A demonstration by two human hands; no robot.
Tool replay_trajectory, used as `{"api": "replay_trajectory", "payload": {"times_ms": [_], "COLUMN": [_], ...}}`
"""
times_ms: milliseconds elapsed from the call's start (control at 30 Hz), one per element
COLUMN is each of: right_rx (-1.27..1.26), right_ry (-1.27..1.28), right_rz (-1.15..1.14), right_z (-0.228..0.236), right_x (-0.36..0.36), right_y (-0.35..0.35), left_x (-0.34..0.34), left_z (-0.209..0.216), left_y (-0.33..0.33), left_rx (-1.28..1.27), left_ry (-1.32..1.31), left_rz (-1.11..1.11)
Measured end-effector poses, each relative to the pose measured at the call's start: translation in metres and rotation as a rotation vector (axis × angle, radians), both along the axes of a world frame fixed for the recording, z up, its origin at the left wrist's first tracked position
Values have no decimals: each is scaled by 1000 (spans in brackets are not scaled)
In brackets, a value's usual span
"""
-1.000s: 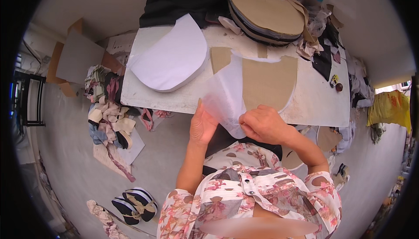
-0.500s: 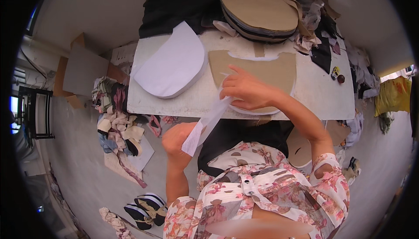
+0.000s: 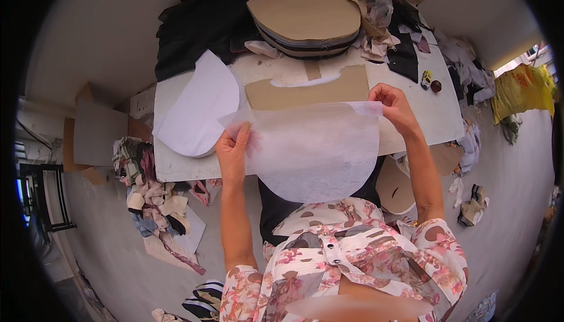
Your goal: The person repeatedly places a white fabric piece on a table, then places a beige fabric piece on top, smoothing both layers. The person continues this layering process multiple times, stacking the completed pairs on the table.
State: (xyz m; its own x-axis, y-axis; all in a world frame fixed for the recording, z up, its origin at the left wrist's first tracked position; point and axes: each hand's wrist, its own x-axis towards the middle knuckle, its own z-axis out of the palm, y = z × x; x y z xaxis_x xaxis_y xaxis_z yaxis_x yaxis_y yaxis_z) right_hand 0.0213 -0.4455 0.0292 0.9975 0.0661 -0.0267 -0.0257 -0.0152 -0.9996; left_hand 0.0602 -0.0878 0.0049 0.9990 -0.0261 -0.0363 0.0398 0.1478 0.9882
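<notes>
A thin, see-through white sheet (image 3: 314, 151), half-round in outline like interfacing, is spread between my hands over the table's near edge. My left hand (image 3: 234, 146) is closed on its left side, thumb on top, the fingers showing faintly through it. At the upper right corner, my right hand (image 3: 392, 109) pinches the sheet between thumb and fingers. Just beyond lies a tan cardboard-like piece (image 3: 329, 91) with a shallow cut-out on its far edge, partly covered by the sheet. White edges show beneath it. To the left rests a stack of white half-round sheets (image 3: 202, 104).
On the white table (image 3: 182, 169), a thick stack of tan and black shaped pieces (image 3: 308, 16) stands at the back. Black fabric (image 3: 205, 28) lies back left. A toy car (image 3: 426, 80) and a dark round object (image 3: 436, 86) sit at right. Fabric scraps (image 3: 158, 204) heap at lower left.
The white sheet, earlier a narrow folded strip seen edge-on, is now opened out wide. My hands have moved apart, the right one outward to the right, the left one up. The view has shifted.
</notes>
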Motion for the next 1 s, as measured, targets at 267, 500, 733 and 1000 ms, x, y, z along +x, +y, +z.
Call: {"api": "replay_trajectory", "payload": {"times_ms": [267, 500, 733, 1000], "right_rx": [-125, -522, -749, -892], "right_ry": [35, -40, -60, 74], "right_rz": [-187, -389, -480, -518], "right_z": [-48, -81, -71, -58], "right_x": [21, 39, 43, 43], "right_y": [-22, -25, -13, -6], "left_x": [51, 64, 65, 61], "left_z": [-47, -57, -56, -42], "left_y": [-21, -41, -45, -41], "left_rx": [425, 895, 972, 1027], "left_ry": [-97, -243, -246, -176], "left_rz": [139, 300, 311, 250]}}
